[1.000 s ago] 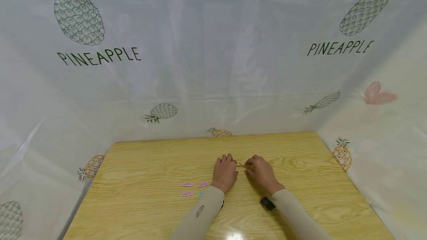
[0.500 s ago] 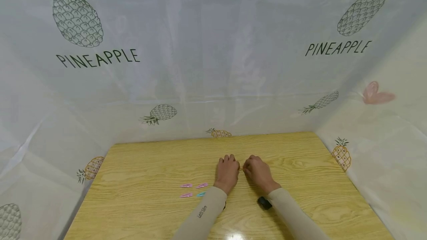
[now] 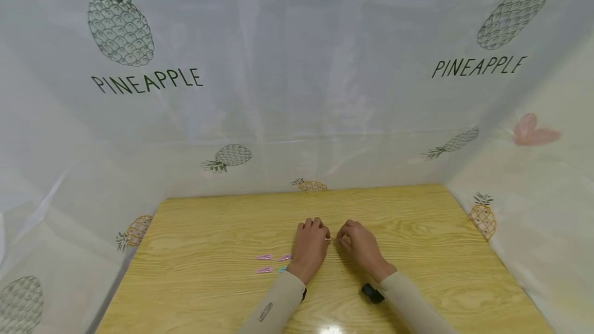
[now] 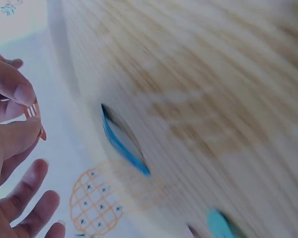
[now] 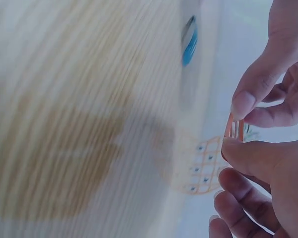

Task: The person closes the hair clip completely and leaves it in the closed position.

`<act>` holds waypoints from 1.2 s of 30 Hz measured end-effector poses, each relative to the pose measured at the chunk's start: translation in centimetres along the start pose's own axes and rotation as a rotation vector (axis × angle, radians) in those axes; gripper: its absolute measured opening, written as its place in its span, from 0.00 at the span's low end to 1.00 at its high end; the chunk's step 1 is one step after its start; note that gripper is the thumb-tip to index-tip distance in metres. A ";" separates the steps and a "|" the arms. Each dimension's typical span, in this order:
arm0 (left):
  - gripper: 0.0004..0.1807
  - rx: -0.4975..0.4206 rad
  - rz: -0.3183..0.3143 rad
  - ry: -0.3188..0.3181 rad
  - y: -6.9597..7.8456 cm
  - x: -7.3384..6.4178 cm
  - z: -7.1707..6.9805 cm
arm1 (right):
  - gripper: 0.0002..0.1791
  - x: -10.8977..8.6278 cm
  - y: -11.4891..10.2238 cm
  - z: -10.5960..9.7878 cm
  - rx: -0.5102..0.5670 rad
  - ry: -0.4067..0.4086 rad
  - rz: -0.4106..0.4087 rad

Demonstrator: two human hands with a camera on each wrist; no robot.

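Over the middle of the wooden table [image 3: 209, 231], my left hand [image 3: 310, 246] and right hand [image 3: 362, 246] work close together. Between their fingertips is a small orange snap hair clip [image 4: 42, 134]. Each hand pinches it with thumb and forefinger. From the right wrist view, the slotted body of the orange clip [image 5: 228, 130] shows between the two thumbs, its ends partly covered by fingertips. The other fingers of my right hand [image 5: 268, 173] are loosely bent below it. In the left wrist view, a blue hair clip [image 4: 120, 144] and part of a teal clip [image 4: 217, 224] lie on the table.
Left of my left forearm lie pink hair clips [image 3: 264, 257] and a blue one [image 3: 282, 269], partly hidden by the wrist. A black device [image 3: 372, 294] is at my right wrist. White pineapple-print sheeting [image 3: 297, 92] stands around the table's back and sides.
Both hands have drawn slightly nearer each other and a little toward me. The orange clip showed as a forked shape before and now shows as a short sliver. The head view shifted slightly.
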State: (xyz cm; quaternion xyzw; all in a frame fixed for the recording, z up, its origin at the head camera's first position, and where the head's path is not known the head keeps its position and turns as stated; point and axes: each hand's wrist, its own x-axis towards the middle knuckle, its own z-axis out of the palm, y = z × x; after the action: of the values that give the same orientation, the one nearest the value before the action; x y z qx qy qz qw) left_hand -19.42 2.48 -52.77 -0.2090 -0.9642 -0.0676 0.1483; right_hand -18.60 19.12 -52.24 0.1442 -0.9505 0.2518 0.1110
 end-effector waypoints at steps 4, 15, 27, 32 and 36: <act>0.09 0.022 0.007 0.043 -0.8 -1.1 -0.7 | 0.08 -0.2 -0.9 0.1 0.009 0.008 -0.043; 0.08 0.059 0.023 0.094 -2.3 -3.7 -2.4 | 0.09 -0.5 -2.7 0.2 -0.006 0.020 -0.161; 0.06 0.061 0.121 0.149 -3.5 -5.3 -3.3 | 0.08 -1.0 -3.1 0.3 0.015 -0.028 -0.309; 0.05 0.033 0.164 0.155 -4.1 -6.0 -3.5 | 0.08 -1.1 -3.1 0.1 0.057 -0.075 -0.341; 0.04 -0.065 0.178 0.134 -4.6 -6.4 -3.6 | 0.07 -1.2 -3.1 0.0 0.118 -0.122 -0.387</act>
State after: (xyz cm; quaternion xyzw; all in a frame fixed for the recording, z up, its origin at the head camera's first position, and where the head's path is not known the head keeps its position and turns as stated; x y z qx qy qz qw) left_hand -14.87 -4.80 -51.69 -0.2935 -0.9272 -0.0993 0.2107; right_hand -16.47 16.82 -51.23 0.3452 -0.8937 0.2719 0.0907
